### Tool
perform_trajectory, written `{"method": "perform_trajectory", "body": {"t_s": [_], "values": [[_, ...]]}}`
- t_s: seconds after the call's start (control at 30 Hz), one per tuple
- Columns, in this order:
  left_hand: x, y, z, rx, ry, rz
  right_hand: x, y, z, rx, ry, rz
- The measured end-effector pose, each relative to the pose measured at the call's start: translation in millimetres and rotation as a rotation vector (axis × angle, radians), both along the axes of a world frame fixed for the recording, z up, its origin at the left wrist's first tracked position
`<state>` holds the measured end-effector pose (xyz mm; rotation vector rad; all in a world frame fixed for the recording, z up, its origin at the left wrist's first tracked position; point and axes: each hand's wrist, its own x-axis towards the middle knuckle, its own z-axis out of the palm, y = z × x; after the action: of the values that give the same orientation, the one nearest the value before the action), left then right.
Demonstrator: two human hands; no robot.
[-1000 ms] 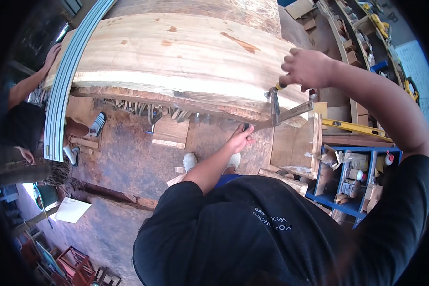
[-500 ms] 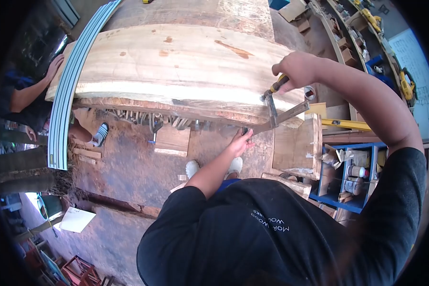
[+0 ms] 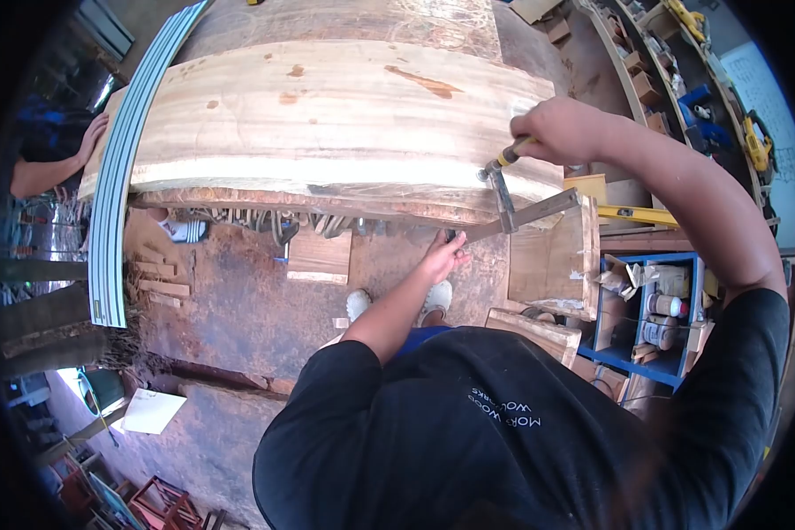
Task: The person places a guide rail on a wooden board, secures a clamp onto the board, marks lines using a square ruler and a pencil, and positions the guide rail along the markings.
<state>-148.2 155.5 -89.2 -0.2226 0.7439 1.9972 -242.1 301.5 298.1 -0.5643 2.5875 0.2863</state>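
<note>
The clamp (image 3: 505, 208) sits at the slab's edge (image 3: 327, 201), seven o'clock from the right hand (image 3: 558, 131), wrapped round its handle (image 3: 510, 153), and two o'clock from the left hand (image 3: 446, 259), loosely curled round its bar end (image 3: 473, 234).

- Left arm (image 3: 387, 311), lower centre, angled up toward the right; left grip (image 3: 446, 256) mid-frame, loosely curled.
- Right arm (image 3: 702, 181), right of frame, strongly bent; right grip (image 3: 559, 130) upper right, knuckles up, curled tight.
</note>
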Motion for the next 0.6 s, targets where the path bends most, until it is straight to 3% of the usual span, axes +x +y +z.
{"method": "perform_trajectory", "body": {"t_s": [0.03, 0.07, 0.13, 0.17, 0.23, 0.27, 0.37, 0.43, 0.57, 0.6], "values": [[2.2, 1.6, -1.1, -0.016, -0.014, 0.010, 0.6, 3.9, 1.2, 0.000, 0.001, -0.003], [3.1, 2.0, -2.4, -0.015, -0.012, 0.006, -0.1, 7.6, 2.9, -0.054, 0.104, 0.317], [3.7, 0.6, -4.9, 0.070, -0.006, -0.020, 6.0, 8.4, 5.7, -0.101, 0.209, 0.633], [3.7, 0.7, -5.8, 0.075, -0.005, -0.020, 15.6, 5.1, 6.8, -0.233, 0.218, 0.229], [6.7, 0.5, -9.2, 0.053, -0.006, -0.002, 16.3, -5.8, 9.0, -0.353, 0.216, -0.176], [7.4, 0.5, -10.9, 0.055, -0.007, -0.002, 9.3, -16.1, 9.4, -0.201, 0.020, -0.447], [2.9, 0.0, -14.1, 0.042, -0.017, 0.005, 17.4, -4.3, -5.9, 0.017, 0.117, -0.414], [1.1, -2.8, -13.3, 0.064, -0.029, -0.006, 20.3, 11.1, -6.3, -0.345, 0.280, 0.349], [0.8, -3.7, -0.7, 0.041, -0.014, 0.009, 24.5, -1.7, -1.8, -0.655, 0.504, 0.080], [3.1, -3.6, 5.4, 0.015, -0.022, 0.031, 19.8, -12.3, 9.1, -0.394, 0.230, -0.336]]}}
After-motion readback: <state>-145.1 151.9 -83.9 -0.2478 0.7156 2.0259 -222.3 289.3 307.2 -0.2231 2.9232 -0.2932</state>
